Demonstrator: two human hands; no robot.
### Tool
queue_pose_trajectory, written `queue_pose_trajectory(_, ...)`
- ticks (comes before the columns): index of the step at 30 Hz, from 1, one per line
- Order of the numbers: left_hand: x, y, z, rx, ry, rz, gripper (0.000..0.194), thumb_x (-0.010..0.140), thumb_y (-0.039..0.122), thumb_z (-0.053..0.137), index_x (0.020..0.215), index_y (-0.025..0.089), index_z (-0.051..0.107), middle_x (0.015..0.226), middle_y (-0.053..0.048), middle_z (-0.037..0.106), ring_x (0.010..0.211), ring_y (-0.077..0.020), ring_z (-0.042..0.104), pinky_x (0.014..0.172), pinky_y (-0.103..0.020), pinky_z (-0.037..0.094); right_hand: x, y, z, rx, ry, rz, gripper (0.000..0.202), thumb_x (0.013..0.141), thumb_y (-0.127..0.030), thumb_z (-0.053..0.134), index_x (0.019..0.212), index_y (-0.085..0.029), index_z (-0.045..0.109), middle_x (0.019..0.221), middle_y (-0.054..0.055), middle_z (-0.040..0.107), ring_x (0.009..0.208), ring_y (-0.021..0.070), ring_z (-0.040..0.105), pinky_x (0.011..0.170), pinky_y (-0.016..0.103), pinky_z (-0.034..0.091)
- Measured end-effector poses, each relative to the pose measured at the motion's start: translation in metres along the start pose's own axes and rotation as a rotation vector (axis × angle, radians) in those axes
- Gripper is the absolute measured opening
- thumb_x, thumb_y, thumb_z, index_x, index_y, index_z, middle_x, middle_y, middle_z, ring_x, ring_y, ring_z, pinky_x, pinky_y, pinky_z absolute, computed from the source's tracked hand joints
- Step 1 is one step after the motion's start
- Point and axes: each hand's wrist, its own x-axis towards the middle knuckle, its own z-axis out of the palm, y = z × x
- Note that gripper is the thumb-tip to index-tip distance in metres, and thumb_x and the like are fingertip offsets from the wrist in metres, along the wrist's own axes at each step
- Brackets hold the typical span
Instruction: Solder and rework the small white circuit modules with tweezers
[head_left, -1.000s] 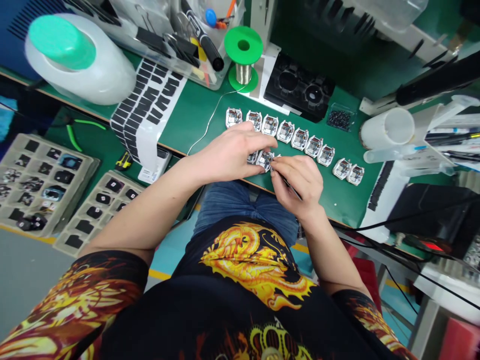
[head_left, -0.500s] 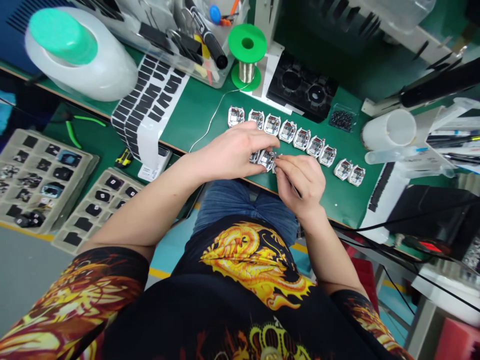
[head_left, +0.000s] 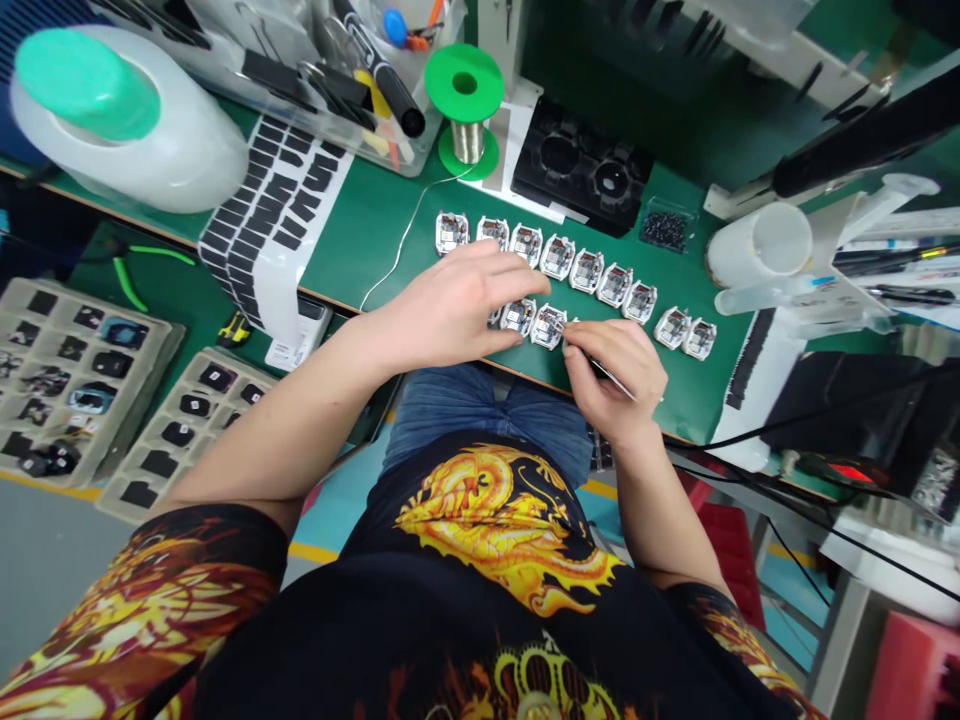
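Several small white device housings with electronics inside stand in a back row on the green bench, one of them a housing (head_left: 557, 257) near the row's middle. In front of them is a shorter row. My left hand (head_left: 476, 300) spans it, thumb and fingers apart around a front housing (head_left: 517, 315). Just right of that, another front housing (head_left: 548, 326) lies between my hands. My right hand (head_left: 611, 375) is closed on a thin metal tool (head_left: 613, 377), its fingertips at the right side of that housing. The tool's tip is too small to make out.
Behind the rows are a green wire spool (head_left: 466, 120), a black fixture (head_left: 581, 165) and a small tray of dark parts (head_left: 666, 228). At left stand a white bottle (head_left: 180, 130) and a label sheet (head_left: 277, 190). A white cup (head_left: 761, 245) is at right.
My right hand has moved slightly right, away from my left hand, and the thin tool shows more. More of the front housings is visible between the hands. The whole view has shifted a little.
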Motion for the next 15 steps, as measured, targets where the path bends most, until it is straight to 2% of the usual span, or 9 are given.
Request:
queue_pose_trajectory(4,0.007,0.007,0.01,-0.03,0.031,0.032,0.039,0.102,0.024,0.074,0.141,0.026,0.07,0.135,-0.006,0.08,0.116,-0.0285,0.07,0.107,-0.047,0.051,-0.001,0.002,0.002,0.028,-0.046,-0.032,0.03,0.102,-0.012,0.076,0.127,-0.028,0.08,0.117,0.006,0.09,0.105,0.024,0.087,0.093,0.046,0.067)
queue_pose_trajectory(8,0.011,0.009,0.02,-0.037,0.032,0.018,0.038,0.102,0.026,0.076,0.14,0.026,0.072,0.126,-0.005,0.082,0.108,-0.0276,0.067,0.099,-0.045,0.053,-0.004,0.005,0.003,0.027,-0.074,-0.017,0.032,0.102,-0.014,0.076,0.13,-0.03,0.079,0.12,0.004,0.09,0.106,0.0243,0.086,0.094,0.048,0.067)
queue_pose_trajectory(11,0.012,0.007,0.023,-0.028,0.018,-0.001,0.038,0.099,0.026,0.079,0.137,0.027,0.074,0.118,-0.005,0.082,0.106,-0.0282,0.064,0.093,-0.043,0.052,-0.006,0.007,0.004,0.022,-0.098,-0.023,0.034,0.102,-0.014,0.076,0.132,-0.031,0.079,0.123,0.004,0.089,0.108,0.0247,0.085,0.095,0.049,0.067)
queue_pose_trajectory(15,0.012,0.006,0.025,-0.042,0.029,0.002,0.036,0.098,0.025,0.078,0.134,0.027,0.075,0.114,-0.004,0.082,0.101,-0.027,0.062,0.094,-0.043,0.052,-0.007,0.008,0.004,-0.005,-0.121,-0.041,0.037,0.103,-0.013,0.076,0.136,-0.031,0.078,0.125,0.005,0.089,0.11,0.0258,0.084,0.096,0.049,0.066)
